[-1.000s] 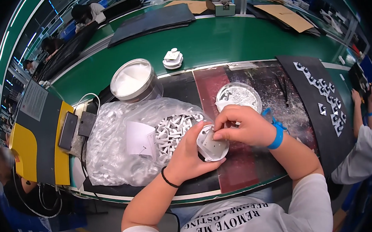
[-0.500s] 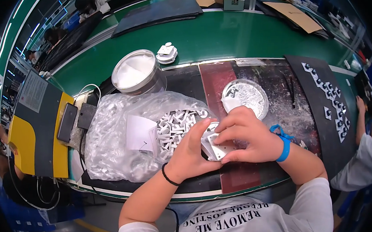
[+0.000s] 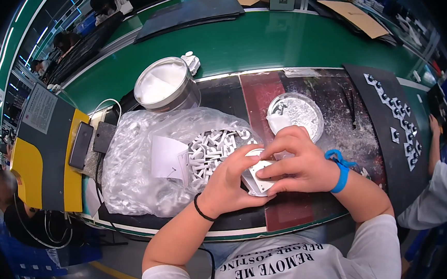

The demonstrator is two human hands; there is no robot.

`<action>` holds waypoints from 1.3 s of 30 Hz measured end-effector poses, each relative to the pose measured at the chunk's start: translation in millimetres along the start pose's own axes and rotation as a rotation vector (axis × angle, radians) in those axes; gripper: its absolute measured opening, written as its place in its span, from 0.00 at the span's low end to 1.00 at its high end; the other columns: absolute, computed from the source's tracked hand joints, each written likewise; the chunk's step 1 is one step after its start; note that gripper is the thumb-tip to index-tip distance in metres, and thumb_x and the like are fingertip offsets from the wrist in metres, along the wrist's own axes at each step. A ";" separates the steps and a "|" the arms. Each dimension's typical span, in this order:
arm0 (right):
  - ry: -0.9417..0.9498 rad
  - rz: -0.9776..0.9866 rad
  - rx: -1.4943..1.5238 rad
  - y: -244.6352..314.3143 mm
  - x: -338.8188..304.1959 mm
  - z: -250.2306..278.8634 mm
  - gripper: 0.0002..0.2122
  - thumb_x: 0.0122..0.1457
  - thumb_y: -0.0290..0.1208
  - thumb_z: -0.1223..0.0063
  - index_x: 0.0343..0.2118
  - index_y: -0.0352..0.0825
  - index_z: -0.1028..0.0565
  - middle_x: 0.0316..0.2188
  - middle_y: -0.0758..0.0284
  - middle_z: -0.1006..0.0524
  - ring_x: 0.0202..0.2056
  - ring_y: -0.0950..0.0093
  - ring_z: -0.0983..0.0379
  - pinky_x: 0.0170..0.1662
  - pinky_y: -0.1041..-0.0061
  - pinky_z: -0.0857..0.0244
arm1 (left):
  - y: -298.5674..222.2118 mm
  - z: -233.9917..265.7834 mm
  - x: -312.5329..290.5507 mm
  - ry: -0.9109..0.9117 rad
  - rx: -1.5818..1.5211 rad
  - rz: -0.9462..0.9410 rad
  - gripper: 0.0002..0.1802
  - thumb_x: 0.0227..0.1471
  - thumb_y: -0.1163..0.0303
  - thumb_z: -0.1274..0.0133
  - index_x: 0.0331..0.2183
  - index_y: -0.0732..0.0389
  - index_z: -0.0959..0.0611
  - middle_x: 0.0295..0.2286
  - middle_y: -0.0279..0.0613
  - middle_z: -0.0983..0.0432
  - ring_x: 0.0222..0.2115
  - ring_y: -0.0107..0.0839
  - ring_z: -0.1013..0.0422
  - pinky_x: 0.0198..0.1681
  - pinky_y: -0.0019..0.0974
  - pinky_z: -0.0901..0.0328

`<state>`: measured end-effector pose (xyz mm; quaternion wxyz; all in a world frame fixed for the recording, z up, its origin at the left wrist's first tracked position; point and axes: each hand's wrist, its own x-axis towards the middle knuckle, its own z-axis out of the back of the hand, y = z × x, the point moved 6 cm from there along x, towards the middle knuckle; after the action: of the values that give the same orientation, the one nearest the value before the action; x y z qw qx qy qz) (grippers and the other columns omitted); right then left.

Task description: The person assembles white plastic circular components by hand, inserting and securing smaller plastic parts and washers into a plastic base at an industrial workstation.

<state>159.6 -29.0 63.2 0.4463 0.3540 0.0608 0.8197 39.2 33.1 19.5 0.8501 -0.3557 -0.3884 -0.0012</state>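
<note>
Close to the bench's front edge, my left hand (image 3: 231,183) is wrapped round a white plastic housing (image 3: 255,187) from the left. My right hand (image 3: 304,166) grips the same piece from the right, its fingertips on a white plate with small holes (image 3: 262,172) that lies on the housing. Fingers cover much of both parts. Just left of them, a clear plastic bag (image 3: 132,166) lies open, with many small white plastic pieces (image 3: 209,153) showing in its mouth. Beyond my right hand stands a round clear dish (image 3: 312,115) with small bits inside.
A clear round tub (image 3: 171,94) stands behind the bag; a white part (image 3: 191,62) sits on the green belt (image 3: 248,44) past it. A yellow and grey machine (image 3: 48,152) is at left. White pieces with dark knobs (image 3: 400,111) lie on a black mat (image 3: 378,128) at right, near another person's arm.
The white plate now lies flatter on the housing, and my right fingers have shifted on it. On the green belt, the white part has slid left, partly behind the tub.
</note>
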 end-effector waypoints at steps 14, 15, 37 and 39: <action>-0.002 0.013 0.047 0.2 0.0 0.6 0.16 0.37 0.41 0.34 0.33 0.48 0.20 0.36 0.73 0.29 0.41 0.70 0.38 0.46 0.71 0.48 | -1.7 -0.1 -0.5 0.004 -0.055 -0.016 0.48 0.25 0.66 0.30 0.47 0.50 0.42 0.44 0.57 0.34 0.41 0.52 0.31 0.39 0.43 0.33; 0.001 0.017 0.065 0.9 0.0 0.7 0.16 0.37 0.41 0.34 0.33 0.47 0.20 0.36 0.73 0.30 0.41 0.70 0.38 0.46 0.71 0.48 | -2.2 -0.3 -0.8 0.003 -0.068 -0.015 0.48 0.25 0.66 0.30 0.47 0.49 0.42 0.44 0.57 0.34 0.41 0.52 0.31 0.39 0.43 0.33; 0.024 0.021 0.130 -4.8 -1.0 -2.5 0.13 0.41 0.39 0.35 0.32 0.45 0.21 0.38 0.72 0.31 0.42 0.69 0.38 0.48 0.69 0.48 | -5.9 0.1 4.0 0.035 -0.011 -0.037 0.43 0.26 0.65 0.30 0.42 0.51 0.41 0.43 0.61 0.35 0.39 0.55 0.32 0.39 0.46 0.34; 0.029 0.026 0.126 -4.5 -0.3 -1.1 0.13 0.41 0.39 0.35 0.31 0.45 0.21 0.38 0.72 0.31 0.42 0.69 0.38 0.48 0.69 0.48 | -5.3 -1.0 2.7 0.039 -0.030 -0.034 0.42 0.26 0.65 0.30 0.42 0.52 0.41 0.43 0.61 0.35 0.40 0.56 0.32 0.39 0.46 0.34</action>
<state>162.1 -26.3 60.4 0.4116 0.3702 0.1145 0.8249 40.2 29.3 24.0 0.8519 -0.3614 -0.3779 -0.0285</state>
